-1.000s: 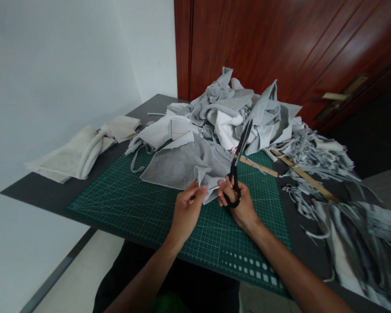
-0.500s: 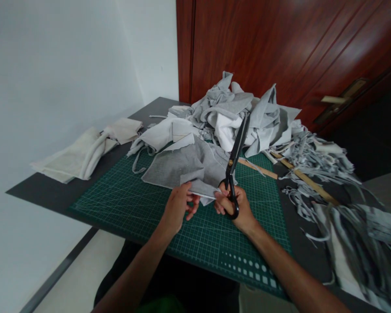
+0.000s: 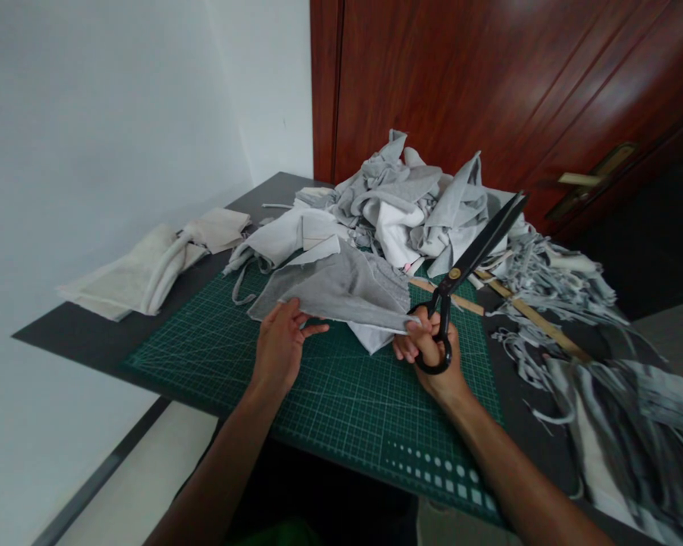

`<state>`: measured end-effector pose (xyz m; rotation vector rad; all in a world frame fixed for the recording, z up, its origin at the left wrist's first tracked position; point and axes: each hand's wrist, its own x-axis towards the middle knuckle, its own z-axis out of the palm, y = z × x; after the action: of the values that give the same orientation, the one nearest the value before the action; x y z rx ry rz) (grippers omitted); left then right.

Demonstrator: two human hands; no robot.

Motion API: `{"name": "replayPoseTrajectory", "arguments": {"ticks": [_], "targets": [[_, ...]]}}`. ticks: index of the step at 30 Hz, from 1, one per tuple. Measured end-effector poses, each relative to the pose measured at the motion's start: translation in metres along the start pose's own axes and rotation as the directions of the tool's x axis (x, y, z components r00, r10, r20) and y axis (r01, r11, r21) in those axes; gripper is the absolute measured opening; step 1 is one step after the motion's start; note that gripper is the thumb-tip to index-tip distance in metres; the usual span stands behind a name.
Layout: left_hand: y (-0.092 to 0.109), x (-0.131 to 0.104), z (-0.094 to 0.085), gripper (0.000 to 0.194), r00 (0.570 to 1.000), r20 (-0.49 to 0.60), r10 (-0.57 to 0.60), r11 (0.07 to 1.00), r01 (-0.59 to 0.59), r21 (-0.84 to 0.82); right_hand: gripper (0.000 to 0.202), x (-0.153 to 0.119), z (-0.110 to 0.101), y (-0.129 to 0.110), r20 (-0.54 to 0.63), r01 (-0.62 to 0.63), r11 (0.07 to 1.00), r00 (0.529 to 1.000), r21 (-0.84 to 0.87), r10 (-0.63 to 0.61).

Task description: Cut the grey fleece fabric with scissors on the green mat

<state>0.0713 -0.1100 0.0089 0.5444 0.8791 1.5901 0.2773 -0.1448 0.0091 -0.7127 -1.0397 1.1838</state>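
Observation:
A grey piece of fabric (image 3: 341, 284) lies over the green cutting mat (image 3: 341, 394), its near edge lifted and stretched between my hands. My left hand (image 3: 281, 341) pinches that edge at its left end, thumb and fingertips together on the cloth. At the right end my right hand (image 3: 435, 349) grips the fabric corner with its fingertips. The same hand also carries black-handled scissors (image 3: 461, 269), whose long dark blades look closed and point up and to the right. A flap of the fabric hangs down beside my right hand.
A heap of grey and white cloth (image 3: 398, 189) rises at the back against the wooden door (image 3: 461, 91). Folded pale fabric (image 3: 142, 273) lies at left by the wall. Thin scraps (image 3: 558, 273), a wooden ruler (image 3: 538, 318) and striped cloth (image 3: 631, 425) cover the right side.
My hands have moved apart, the left one leftward and the right one rightward, drawing the fabric edge out straight. The scissors have moved right and tilted further that way.

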Motion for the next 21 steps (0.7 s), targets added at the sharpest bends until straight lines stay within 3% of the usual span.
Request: {"name": "replayPoseTrajectory", "arguments": {"ticks": [3, 7, 14, 18, 21], "targets": [[0.003, 0.001, -0.002, 0.023, 0.999, -0.016, 0.034, 0.999, -0.034, -0.008, 0.039, 0.004, -0.002, -0.001, -0.032, 0.010, 1.000, 0.999, -0.005, -0.011], [0.003, -0.005, -0.004, 0.023, 0.995, 0.078, 0.065, 0.998, -0.067, 0.019, 0.044, 0.008, -0.007, 0.001, -0.040, -0.047, 0.998, 0.998, -0.037, 0.045], [-0.002, -0.016, -0.005, 0.036, 0.973, 0.185, -0.136, 0.990, 0.125, 0.068, 0.045, 0.008, -0.010, 0.004, -0.013, -0.075, 0.994, 0.997, -0.074, 0.074], [0.001, -0.012, -0.007, 0.022, 0.980, 0.125, -0.154, 0.986, 0.144, 0.082, 0.043, 0.011, -0.013, 0.004, -0.023, -0.057, 0.997, 0.998, -0.059, 0.056], [0.000, -0.011, -0.012, 0.030, 0.956, 0.204, -0.211, 0.965, 0.170, 0.201, 0.043, 0.015, -0.015, 0.005, -0.051, -0.058, 0.995, 0.997, -0.076, 0.054]]}}
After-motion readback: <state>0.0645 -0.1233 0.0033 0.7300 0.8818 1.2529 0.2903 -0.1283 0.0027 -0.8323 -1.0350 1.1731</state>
